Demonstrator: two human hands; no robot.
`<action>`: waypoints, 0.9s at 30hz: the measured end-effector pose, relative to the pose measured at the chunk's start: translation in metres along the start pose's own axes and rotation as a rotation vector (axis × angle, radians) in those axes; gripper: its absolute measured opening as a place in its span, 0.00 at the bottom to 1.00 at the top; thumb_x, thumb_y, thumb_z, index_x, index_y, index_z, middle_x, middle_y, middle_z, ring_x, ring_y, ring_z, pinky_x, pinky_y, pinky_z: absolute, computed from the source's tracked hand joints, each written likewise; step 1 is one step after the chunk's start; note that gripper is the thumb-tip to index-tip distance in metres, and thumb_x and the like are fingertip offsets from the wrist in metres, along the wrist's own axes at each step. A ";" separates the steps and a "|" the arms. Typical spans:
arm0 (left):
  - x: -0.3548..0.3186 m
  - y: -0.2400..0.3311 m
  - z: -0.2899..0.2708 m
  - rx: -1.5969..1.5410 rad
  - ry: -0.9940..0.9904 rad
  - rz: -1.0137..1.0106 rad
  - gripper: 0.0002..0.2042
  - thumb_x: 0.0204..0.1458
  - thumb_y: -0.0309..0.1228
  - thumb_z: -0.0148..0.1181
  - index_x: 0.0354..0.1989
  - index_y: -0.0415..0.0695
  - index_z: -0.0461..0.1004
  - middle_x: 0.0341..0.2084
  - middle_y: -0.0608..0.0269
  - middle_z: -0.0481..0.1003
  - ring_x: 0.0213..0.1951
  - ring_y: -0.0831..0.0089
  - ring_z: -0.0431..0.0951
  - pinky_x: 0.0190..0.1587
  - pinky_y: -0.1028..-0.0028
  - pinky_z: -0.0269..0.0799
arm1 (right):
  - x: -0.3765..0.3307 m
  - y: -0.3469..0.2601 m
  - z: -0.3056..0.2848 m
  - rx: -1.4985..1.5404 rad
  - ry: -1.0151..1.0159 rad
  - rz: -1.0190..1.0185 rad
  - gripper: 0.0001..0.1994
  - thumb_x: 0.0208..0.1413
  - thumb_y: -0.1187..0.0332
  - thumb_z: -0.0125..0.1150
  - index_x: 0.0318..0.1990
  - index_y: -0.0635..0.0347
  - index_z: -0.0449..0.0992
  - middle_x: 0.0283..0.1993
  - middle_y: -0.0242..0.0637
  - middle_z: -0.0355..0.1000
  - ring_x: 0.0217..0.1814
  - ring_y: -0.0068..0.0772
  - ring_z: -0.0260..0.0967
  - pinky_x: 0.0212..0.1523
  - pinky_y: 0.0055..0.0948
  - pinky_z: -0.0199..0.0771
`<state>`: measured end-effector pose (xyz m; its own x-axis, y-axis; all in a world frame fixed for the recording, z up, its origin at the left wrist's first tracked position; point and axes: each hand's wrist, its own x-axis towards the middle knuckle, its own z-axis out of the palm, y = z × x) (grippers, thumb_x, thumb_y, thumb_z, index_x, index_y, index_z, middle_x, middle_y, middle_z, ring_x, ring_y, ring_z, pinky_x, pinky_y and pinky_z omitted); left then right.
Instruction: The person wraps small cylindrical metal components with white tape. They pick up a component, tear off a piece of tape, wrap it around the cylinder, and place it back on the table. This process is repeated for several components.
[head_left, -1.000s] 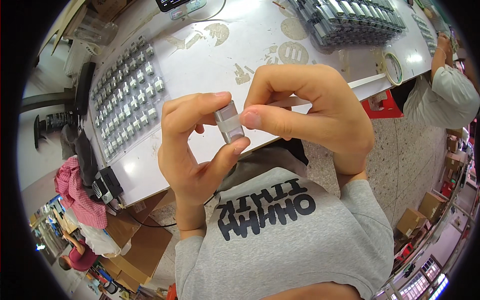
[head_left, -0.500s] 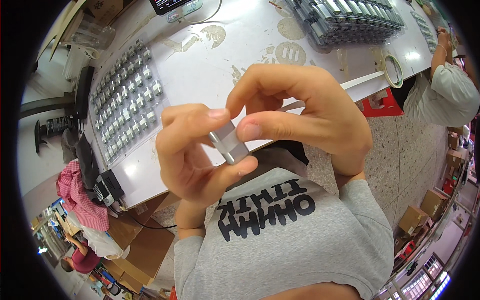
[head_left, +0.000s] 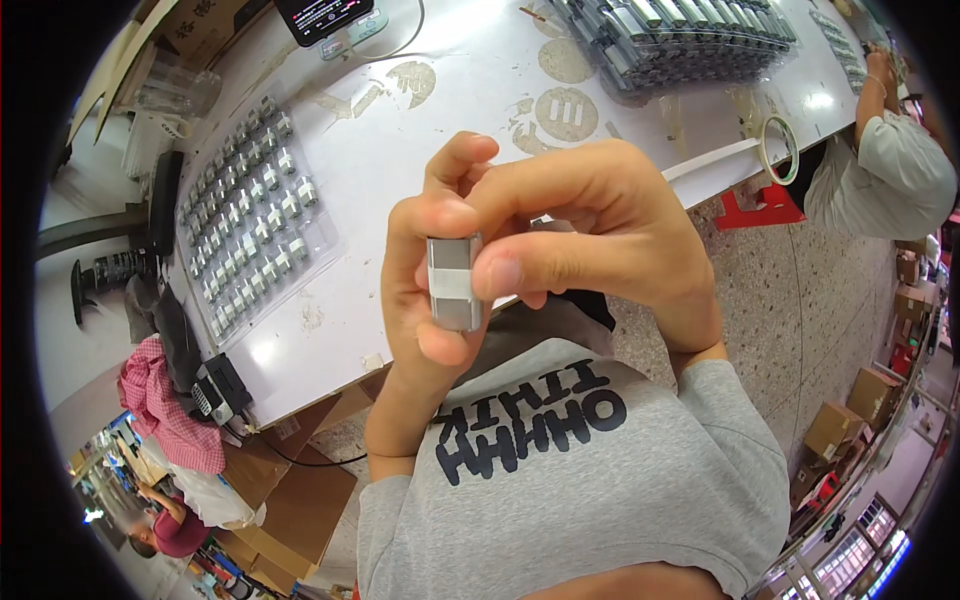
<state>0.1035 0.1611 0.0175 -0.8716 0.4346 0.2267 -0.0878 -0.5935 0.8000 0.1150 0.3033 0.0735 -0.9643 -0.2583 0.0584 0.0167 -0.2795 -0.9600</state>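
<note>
- The person's left hand (head_left: 425, 300) grips a small grey-and-white block (head_left: 455, 283), held upright close to the camera and well above the tabletop (head_left: 450, 110); its thumb presses the block's lower end and its fingers wrap round the far side.
- The right hand (head_left: 600, 225) closes on the same block from the other side, its thumb lying flat across the block's pale middle band and its fingers curled over the top.
- Both grips are clenched on the block, which sits between the two hands in front of the person's grey printed shirt (head_left: 560, 470).
- On the tabletop to the left lies a clear plastic tray (head_left: 250, 225) filled with rows of small grey-and-white pieces like the one being held.
- At the far right of the tabletop stands a dark tray (head_left: 680, 35) packed tightly with similar pieces.
- A phone (head_left: 325, 15) with a lit screen rests at the far edge, a cable curling away from it.
- A roll of tape (head_left: 780, 150) stands near the right end of the tabletop.
- Beyond it another person in a grey shirt (head_left: 895, 175) reaches onto the tabletop.
- Down at the left, a pink checked cloth (head_left: 165, 405) hangs just beside a small black device (head_left: 218, 388) at the tabletop's edge.
- Cardboard boxes (head_left: 300, 500) sit on the speckled floor below.
</note>
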 end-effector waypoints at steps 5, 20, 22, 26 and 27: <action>0.009 0.023 0.002 0.518 0.019 0.217 0.30 0.28 0.42 0.68 0.42 0.40 0.69 0.41 0.56 0.63 0.39 0.68 0.66 0.38 0.75 0.64 | -0.005 -0.003 -0.006 -0.008 -0.003 -0.001 0.08 0.44 0.69 0.61 0.27 0.66 0.72 0.24 0.31 0.69 0.29 0.16 0.64 0.31 0.17 0.63; 0.018 0.052 0.020 1.217 -0.115 0.332 0.21 0.28 0.17 0.64 0.37 0.37 0.70 0.33 0.57 0.72 0.33 0.71 0.71 0.37 0.75 0.66 | -0.004 0.005 -0.014 -0.363 0.059 -0.126 0.06 0.46 0.71 0.58 0.24 0.64 0.69 0.21 0.27 0.64 0.24 0.15 0.59 0.25 0.16 0.57; 0.017 0.058 0.019 1.194 -0.134 0.261 0.20 0.28 0.16 0.63 0.37 0.36 0.70 0.33 0.56 0.72 0.34 0.71 0.71 0.37 0.76 0.66 | -0.006 -0.005 -0.020 -0.450 -0.002 -0.085 0.08 0.47 0.69 0.57 0.27 0.66 0.70 0.23 0.32 0.69 0.25 0.19 0.64 0.25 0.18 0.64; 0.016 0.060 0.017 1.155 -0.167 0.236 0.21 0.29 0.15 0.62 0.38 0.35 0.69 0.34 0.55 0.71 0.36 0.71 0.70 0.38 0.76 0.64 | -0.007 -0.008 -0.017 -0.369 0.032 -0.027 0.08 0.48 0.68 0.56 0.29 0.65 0.70 0.23 0.33 0.69 0.24 0.19 0.64 0.24 0.18 0.64; 0.016 0.060 0.016 1.124 -0.177 0.230 0.21 0.29 0.15 0.62 0.39 0.34 0.69 0.35 0.55 0.71 0.37 0.71 0.70 0.38 0.76 0.64 | -0.007 -0.008 -0.017 -0.370 0.031 -0.026 0.08 0.49 0.68 0.56 0.29 0.65 0.70 0.23 0.33 0.69 0.24 0.19 0.64 0.24 0.18 0.64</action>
<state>0.0915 0.1434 0.0780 -0.7240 0.5360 0.4342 0.6191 0.2272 0.7517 0.1171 0.3230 0.0764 -0.9709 -0.2255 0.0807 -0.0986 0.0694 -0.9927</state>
